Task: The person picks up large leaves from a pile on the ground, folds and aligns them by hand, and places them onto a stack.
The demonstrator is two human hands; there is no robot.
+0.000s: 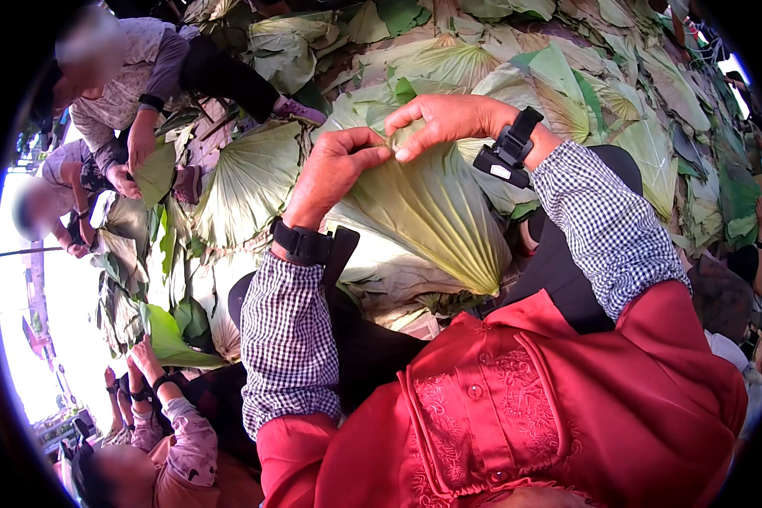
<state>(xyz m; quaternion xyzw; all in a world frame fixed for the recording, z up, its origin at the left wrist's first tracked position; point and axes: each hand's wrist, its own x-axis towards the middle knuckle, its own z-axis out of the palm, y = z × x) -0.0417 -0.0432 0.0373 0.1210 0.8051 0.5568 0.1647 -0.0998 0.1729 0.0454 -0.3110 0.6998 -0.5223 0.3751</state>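
Note:
A large pale green lotus leaf (436,212), folded in a fan shape with its ribs meeting at a lower right point, hangs in front of me. My left hand (334,169) pinches its upper edge between thumb and fingers. Close beside it, my right hand (450,125) grips the same edge, thumb and forefinger curled round a small greenish bit of it. The fingertips of both hands almost touch. Exactly how the edge runs between them is too small to make out. Each wrist carries a black strapped device.
Overlapping lotus leaves (652,161), green and dried, cover the ground ahead and to the right. Another broad leaf (250,182) lies left of my left hand. At left, one person handles a leaf (155,173); at lower left, another person's hand touches a bright green leaf (173,343).

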